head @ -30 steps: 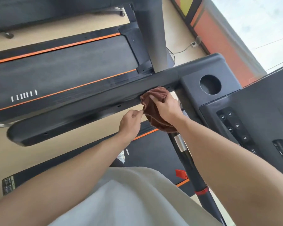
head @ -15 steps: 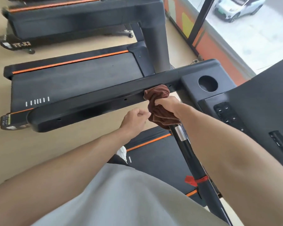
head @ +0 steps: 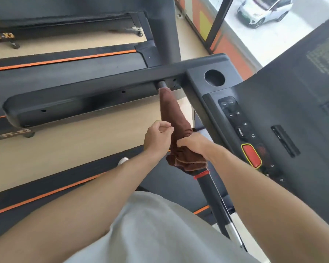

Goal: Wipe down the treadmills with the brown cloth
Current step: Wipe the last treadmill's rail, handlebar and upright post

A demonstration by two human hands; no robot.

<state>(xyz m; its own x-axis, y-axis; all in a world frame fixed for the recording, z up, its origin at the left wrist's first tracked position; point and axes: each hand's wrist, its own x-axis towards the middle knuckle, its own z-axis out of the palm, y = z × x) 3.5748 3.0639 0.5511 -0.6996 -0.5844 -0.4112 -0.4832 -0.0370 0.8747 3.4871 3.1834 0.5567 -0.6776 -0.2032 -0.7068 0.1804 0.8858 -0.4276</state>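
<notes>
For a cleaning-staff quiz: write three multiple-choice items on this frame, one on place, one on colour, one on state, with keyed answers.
1. Where is the brown cloth?
A. wrapped along the slanted bar
B. in the cup holder
C. on the floor

2. What colour is the large console button?
A. blue
B. red
C. white

3. What is the right hand doing?
A. hanging free
B. pressing keys
C. gripping the cloth on the bar

Answers: 1 A, the cloth sheathes the bar below the handrail. 2 B, red with a yellow rim. 3 C, its fingers close around the cloth.
</notes>
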